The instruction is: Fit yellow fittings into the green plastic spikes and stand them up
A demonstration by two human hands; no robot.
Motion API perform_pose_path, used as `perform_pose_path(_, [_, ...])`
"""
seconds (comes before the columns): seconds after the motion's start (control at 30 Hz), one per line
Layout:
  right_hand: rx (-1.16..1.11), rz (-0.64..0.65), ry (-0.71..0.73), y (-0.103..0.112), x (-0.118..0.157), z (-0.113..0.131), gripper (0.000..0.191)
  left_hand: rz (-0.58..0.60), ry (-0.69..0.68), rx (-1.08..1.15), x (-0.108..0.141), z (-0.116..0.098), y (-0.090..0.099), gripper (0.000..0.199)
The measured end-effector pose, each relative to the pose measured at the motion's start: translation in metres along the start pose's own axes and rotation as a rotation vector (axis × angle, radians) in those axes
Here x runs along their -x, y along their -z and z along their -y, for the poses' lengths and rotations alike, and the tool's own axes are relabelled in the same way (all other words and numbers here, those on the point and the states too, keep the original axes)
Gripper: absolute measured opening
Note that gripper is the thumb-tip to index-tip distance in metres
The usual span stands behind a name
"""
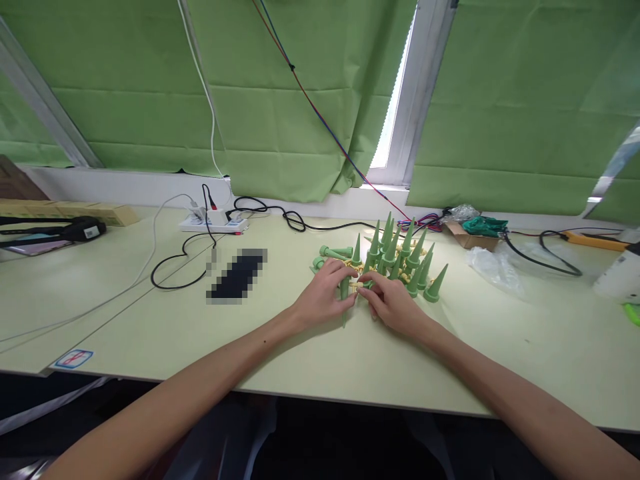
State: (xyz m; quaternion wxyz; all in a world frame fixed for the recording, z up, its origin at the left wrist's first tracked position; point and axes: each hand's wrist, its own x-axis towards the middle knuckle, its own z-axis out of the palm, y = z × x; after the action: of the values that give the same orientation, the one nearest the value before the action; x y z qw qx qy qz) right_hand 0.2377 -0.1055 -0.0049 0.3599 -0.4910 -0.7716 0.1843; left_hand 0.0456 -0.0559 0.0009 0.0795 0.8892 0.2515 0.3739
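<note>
A green plastic watering spike [344,288] points downward in my left hand [324,293], whose fingers are closed round it. My right hand [393,301] pinches a small pale-yellow piece [356,285] against the spike's side, between both hands. Whether that piece is seated in the spike cannot be made out. Just behind my hands, several green spikes [387,243] stand tips up in a cluster. Other green spikes [336,252] lie on their sides behind my left hand. Small yellow parts [419,252] show among the standing spikes, partly hidden by them.
A power strip [214,223] with plugs and black cable [295,220] lies along the back. Left of my hands is a pixelated dark object [237,277]. At right are a cardboard box [470,237], clear plastic bag [495,267] and white bottle [617,277]. The table's front edge [370,400] runs beneath my forearms.
</note>
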Motion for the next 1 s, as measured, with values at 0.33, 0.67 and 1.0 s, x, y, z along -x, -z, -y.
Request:
perform_pose_path(0.33, [0.039, -0.007, 0.033, -0.0005, -0.0018, -0.0035, 0.024, 0.018, -0.006, -0.004, 0.0001, -0.0011, 0.0008, 0.023])
perform_pose_path(0.67, [0.004, -0.009, 0.014, -0.0001, -0.0006, -0.0001, 0.018, 0.004, 0.002, 0.003, 0.0007, -0.0001, -0.0004, 0.024])
perform_pose_path(1.0, [0.057, -0.036, 0.054, -0.0016, -0.0022, -0.0058, 0.025, 0.03, -0.008, 0.001, 0.0001, -0.0018, 0.0016, 0.023])
